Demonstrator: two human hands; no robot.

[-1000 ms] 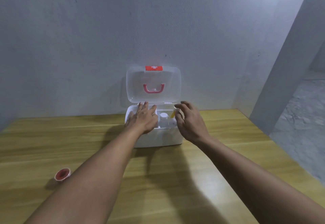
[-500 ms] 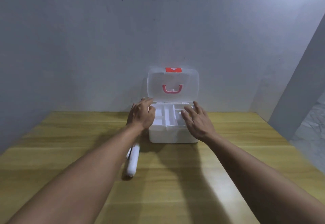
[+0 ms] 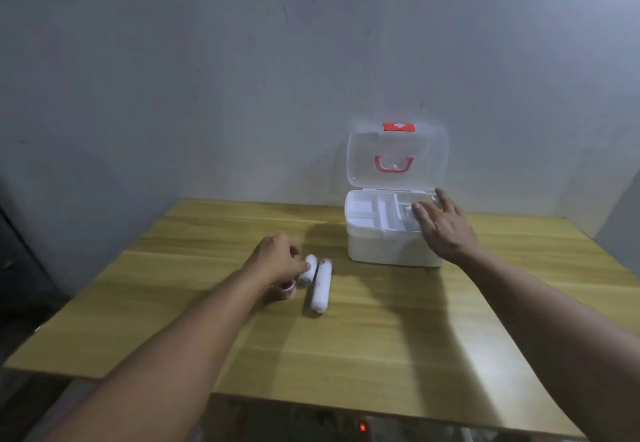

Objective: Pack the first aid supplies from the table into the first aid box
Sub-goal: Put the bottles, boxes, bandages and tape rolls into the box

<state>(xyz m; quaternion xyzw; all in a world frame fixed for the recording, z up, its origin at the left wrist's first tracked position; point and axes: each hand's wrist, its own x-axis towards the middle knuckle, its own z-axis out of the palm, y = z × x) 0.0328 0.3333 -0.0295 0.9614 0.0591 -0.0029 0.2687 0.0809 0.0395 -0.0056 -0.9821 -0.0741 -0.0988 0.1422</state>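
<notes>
With the first aid box (image 3: pixel 391 247) open against the wall, our spread right hand (image 3: pixel 445 230) hovered over its tray while our left hand (image 3: pixel 277 261) pinched the short bandage roll (image 3: pixel 308 270); the long roll (image 3: pixel 321 285) and red-capped pot (image 3: pixel 287 287) lay unpacked.

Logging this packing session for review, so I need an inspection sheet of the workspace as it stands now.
Surface: wooden table, set against a grey wall.
Job's things: first aid box with lid raised, white divider tray on top; short white roll and long white roll lying side by side on the table; small red-rimmed cap beside them.
Clutter: nothing seen.
Grippers: left hand closing on the short roll; right hand open over the box's right side.
Cables: nothing seen.
Surroundings: stained wall; red light below the table edge.
</notes>
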